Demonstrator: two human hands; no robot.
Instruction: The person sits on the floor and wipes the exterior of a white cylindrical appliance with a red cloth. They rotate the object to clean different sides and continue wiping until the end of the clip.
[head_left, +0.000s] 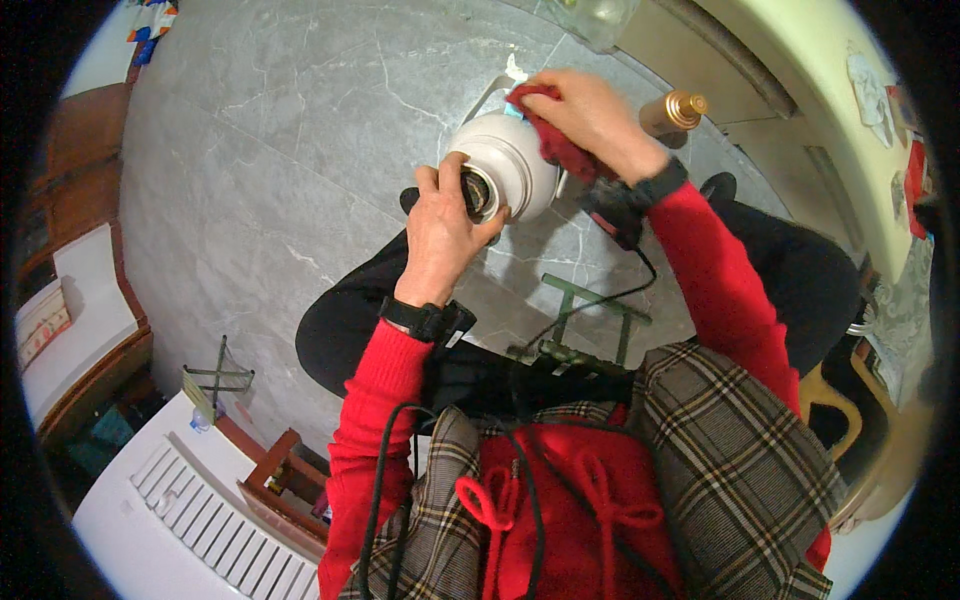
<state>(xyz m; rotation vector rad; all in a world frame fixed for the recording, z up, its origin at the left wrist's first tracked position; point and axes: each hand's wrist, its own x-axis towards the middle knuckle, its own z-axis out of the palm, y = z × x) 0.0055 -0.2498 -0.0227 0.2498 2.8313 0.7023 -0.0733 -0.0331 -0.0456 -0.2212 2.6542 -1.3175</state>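
Observation:
A white vacuum jug (529, 161) is held above the floor, its narrow neck towards me and dark inside the mouth. My left hand (448, 225) grips the jug around the neck, thumb on one side and fingers on the other. Pressed to the far upper side, near the bent handle (480, 101), my right hand (589, 120) holds a bunched dark red cloth (564, 150). A small light-blue patch (513, 109) shows by the cloth. Whether the jug rests on something is hidden.
Right of my right hand stands a bottle with a gold cap (684, 109). Below lie a dark device (615, 225) with a cable and a green metal stool frame (592, 307). Grey marble-look tiles (300, 135) cover the floor; a white radiator (225, 525) is lower left.

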